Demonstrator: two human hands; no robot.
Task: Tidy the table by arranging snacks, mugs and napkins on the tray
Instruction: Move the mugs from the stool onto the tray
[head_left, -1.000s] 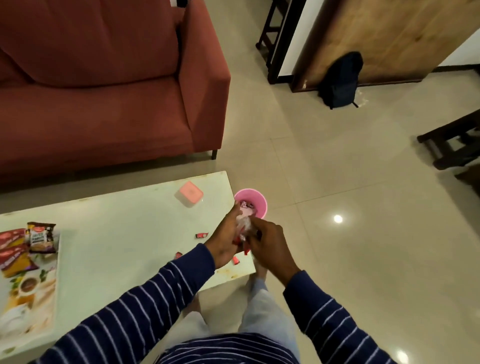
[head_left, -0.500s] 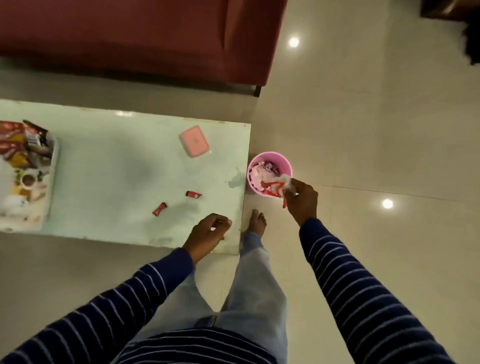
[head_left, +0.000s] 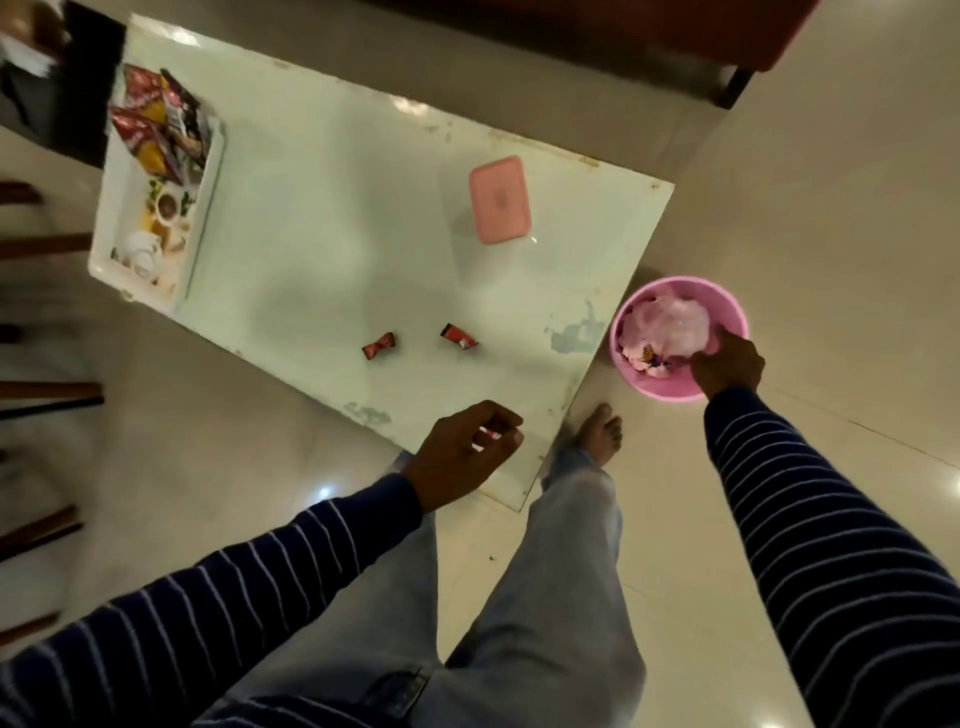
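My left hand (head_left: 465, 452) hovers over the near edge of the pale table (head_left: 337, 208), fingers curled on a small red wrapper (head_left: 488, 435). My right hand (head_left: 727, 366) reaches into the pink bin (head_left: 631, 312) on the floor by the table's corner; its fingertips are hidden beside a crumpled white tissue (head_left: 670, 325). Two red candy wrappers (head_left: 380, 345) (head_left: 458, 336) lie on the table. A white tray (head_left: 203, 208) at the far left end holds snack packets (head_left: 156, 119) and a white mug (head_left: 140, 252).
A pink lidded box (head_left: 500, 200) stands on the table near the right side. A red sofa (head_left: 675, 31) with a dark leg (head_left: 732, 88) is behind the table. Wooden chair legs (head_left: 47, 397) stand at left. My bare foot (head_left: 600, 431) is by the table corner.
The view has tilted down and turned. My right hand has gone from above the bin down into it with the tissue. My left hand has stayed near the table's edge.
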